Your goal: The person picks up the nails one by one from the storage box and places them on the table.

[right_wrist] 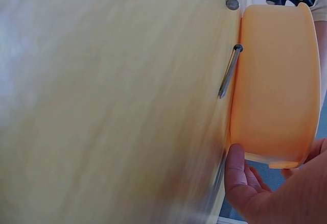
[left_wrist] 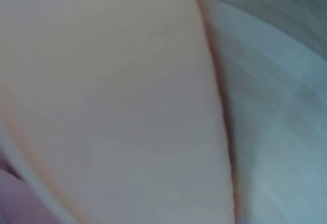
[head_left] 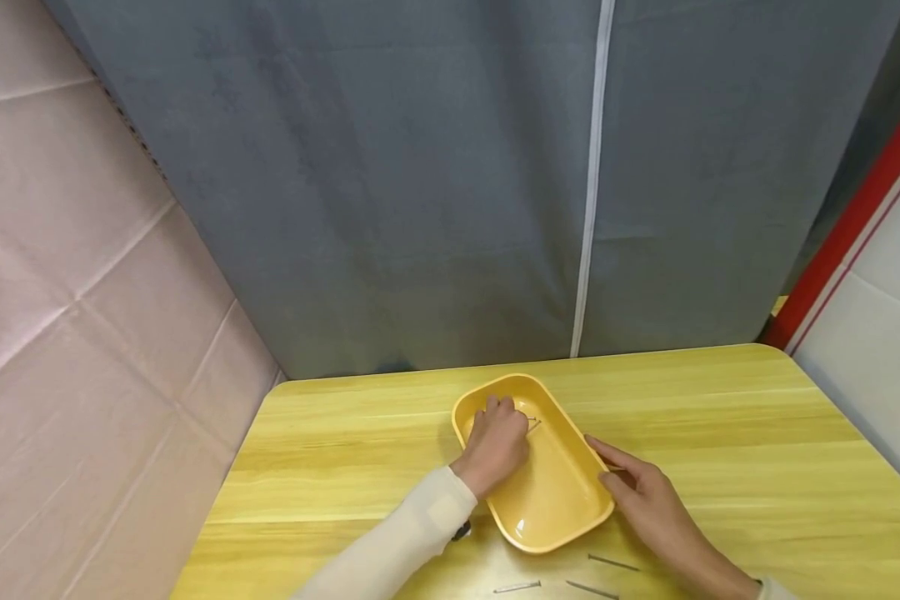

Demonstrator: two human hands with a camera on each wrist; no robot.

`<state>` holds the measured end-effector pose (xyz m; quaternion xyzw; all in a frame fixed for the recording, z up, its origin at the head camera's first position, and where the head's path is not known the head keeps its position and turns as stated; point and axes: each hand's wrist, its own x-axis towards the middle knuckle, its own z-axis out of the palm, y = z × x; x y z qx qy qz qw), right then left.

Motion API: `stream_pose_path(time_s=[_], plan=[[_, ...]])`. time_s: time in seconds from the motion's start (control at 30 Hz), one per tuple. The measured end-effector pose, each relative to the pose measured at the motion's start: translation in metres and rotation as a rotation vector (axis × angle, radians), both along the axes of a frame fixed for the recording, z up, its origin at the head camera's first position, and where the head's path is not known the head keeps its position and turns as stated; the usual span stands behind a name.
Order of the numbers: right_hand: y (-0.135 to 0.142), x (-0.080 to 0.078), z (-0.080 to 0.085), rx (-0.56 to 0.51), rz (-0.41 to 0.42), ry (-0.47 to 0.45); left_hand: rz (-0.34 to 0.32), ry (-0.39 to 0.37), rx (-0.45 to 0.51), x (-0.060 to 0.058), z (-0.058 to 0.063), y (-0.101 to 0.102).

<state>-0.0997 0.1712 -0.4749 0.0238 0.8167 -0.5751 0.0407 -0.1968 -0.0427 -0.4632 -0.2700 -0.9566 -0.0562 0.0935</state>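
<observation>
A yellow rectangular tray (head_left: 555, 492) sits at an angle on the wooden table. My left hand (head_left: 497, 442) reaches down into its far part with curled fingers. Thin nails (head_left: 532, 423) stick out beside those fingers, their other ends hidden under the hand. At the tray's right side my right hand (head_left: 648, 500) grips the wall, thumb at the rim; in the right wrist view its fingers (right_wrist: 236, 165) lie at the tray's end. The left wrist view is blurred, mostly a pale surface close up.
Several loose nails lie near the table's front, among them a nail (head_left: 613, 562) and another nail (head_left: 517, 587) below the tray. A grey curtain (head_left: 420, 208) hangs behind the table (head_left: 330, 467). Pale panels stand at both sides, the right one with a red edge (head_left: 855, 225).
</observation>
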Motion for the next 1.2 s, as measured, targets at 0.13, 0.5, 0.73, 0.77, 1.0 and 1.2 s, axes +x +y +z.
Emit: stream_pose_path(time_s=[0.13,0.5,0.73,0.77,1.0,1.2], plan=[[0.002,0.001,0.001,0.012,-0.001,-0.015,-0.030,0.023,0.028,0.007,0.008,-0.001],[0.003,0.001,0.004,0.015,0.008,0.004,-0.054,-0.026,0.214,0.023,0.023,-0.009],[0.001,0.002,0.001,0.026,0.001,0.011,-0.053,-0.133,0.386,0.029,0.024,-0.017],[0.001,0.002,0.001,0.026,0.000,0.013,-0.056,-0.143,0.406,0.030,0.023,-0.018],[0.001,0.001,0.001,0.027,-0.002,0.008,-0.071,-0.198,0.541,0.037,0.021,-0.025],[0.001,0.002,0.001,0.027,0.003,-0.010,-0.096,-0.231,0.629,0.047,0.022,-0.031]])
